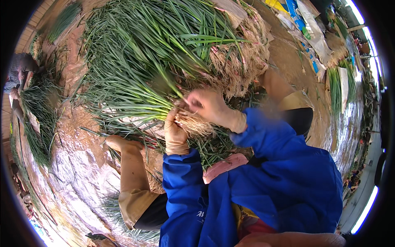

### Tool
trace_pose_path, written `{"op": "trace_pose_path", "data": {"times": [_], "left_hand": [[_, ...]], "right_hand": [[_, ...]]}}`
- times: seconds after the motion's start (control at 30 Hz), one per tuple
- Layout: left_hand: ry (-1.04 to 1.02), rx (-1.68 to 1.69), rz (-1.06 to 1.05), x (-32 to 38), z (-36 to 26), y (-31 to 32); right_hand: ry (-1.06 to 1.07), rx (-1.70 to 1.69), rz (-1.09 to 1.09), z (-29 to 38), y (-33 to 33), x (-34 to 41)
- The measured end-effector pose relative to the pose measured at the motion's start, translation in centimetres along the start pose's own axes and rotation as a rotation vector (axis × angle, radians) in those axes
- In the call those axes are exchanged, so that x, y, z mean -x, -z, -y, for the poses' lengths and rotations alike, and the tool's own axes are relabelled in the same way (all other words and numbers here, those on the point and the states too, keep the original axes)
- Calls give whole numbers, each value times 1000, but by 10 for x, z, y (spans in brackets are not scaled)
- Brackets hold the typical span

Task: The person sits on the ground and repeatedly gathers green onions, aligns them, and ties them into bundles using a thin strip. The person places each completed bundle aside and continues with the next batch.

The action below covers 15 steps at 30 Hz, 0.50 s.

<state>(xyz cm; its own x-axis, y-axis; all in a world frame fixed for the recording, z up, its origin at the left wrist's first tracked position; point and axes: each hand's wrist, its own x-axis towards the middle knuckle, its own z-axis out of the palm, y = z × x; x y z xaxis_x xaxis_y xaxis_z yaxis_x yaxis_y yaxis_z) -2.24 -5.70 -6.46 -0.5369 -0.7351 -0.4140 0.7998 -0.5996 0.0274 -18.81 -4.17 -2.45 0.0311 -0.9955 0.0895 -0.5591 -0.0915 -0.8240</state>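
Observation:
A small bunch of leafy green allium stalks (151, 106), likely green garlic or scallions, is gripped in my left hand (176, 132). Its leaves fan to the left, and pale stringy roots (194, 123) stick out on the right. My right hand (209, 108) is blurred by motion beside the root end, its fingertips pinching the pale base of a single stalk (174, 88). Both hands seem covered by thin tan gloves. Just beyond them lies a large heap of the same plants (148, 40), its tangled, soil-coloured roots (240, 61) towards the right.
Loose leaves (213, 148) lie below my hands, between my bare legs (134, 169). Wet, muddy ground (74, 129) stretches left, where another person (21, 71) bends over a pile of greens (40, 114). Printed sacks (311, 34) and bundled greens (334, 86) are at right.

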Motion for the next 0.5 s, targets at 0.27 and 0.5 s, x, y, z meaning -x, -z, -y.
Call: {"op": "trace_pose_path", "data": {"times": [0.27,0.5], "left_hand": [[-38,-179,-153,27,24,0],[-38,-39,-25,47,40,-7]], "right_hand": [[-453,-502,153,18,-5,-23],[-675,-1089,-49,19,-2,8]]}}
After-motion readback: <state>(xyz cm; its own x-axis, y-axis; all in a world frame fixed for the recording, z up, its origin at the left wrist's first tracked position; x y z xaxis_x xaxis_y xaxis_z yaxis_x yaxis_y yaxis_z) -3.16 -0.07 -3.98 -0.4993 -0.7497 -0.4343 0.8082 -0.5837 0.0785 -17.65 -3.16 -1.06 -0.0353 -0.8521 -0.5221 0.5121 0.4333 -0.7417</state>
